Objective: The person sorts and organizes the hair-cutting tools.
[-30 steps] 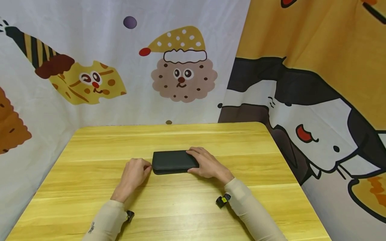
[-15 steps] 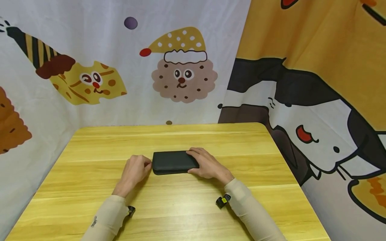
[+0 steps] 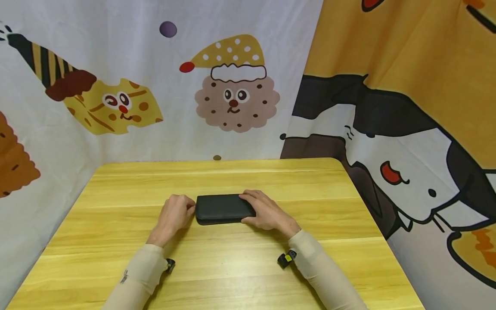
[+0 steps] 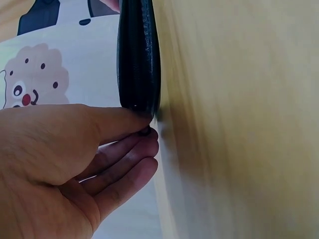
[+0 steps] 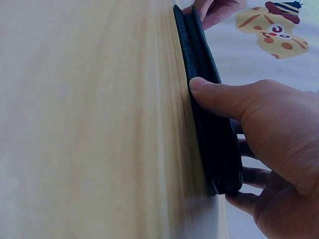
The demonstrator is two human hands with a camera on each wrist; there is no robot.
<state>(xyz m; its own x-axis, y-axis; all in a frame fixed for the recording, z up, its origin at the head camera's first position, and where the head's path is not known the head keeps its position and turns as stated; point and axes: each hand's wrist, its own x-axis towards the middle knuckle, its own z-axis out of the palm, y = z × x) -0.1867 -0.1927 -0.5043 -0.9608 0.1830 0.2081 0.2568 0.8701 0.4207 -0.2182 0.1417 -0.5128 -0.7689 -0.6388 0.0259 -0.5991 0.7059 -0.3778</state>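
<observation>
A black long wallet (image 3: 222, 209) lies flat on the wooden table, its long side running left to right. At its left end my left hand (image 3: 174, 215) pinches a small dark tab (image 4: 144, 131), which looks like a zipper pull, between thumb and fingers. The left wrist view shows the thumb tip right at the wallet's edge. My right hand (image 3: 265, 211) grips the right end, with the thumb (image 5: 204, 87) on the near edge and the fingers reaching round the far side, partly hidden behind the wallet (image 5: 219, 154).
The pale wooden table (image 3: 232, 267) extends around the wallet on all sides. Behind it hangs a white curtain (image 3: 135, 51) with cartoon prints, and an orange one (image 3: 403, 47) is at the right. A small black camera (image 3: 286, 259) sits at the right wrist.
My left hand has slid a little away from me along the wallet's left end, still pinching. The wallet and my right hand have stayed in place.
</observation>
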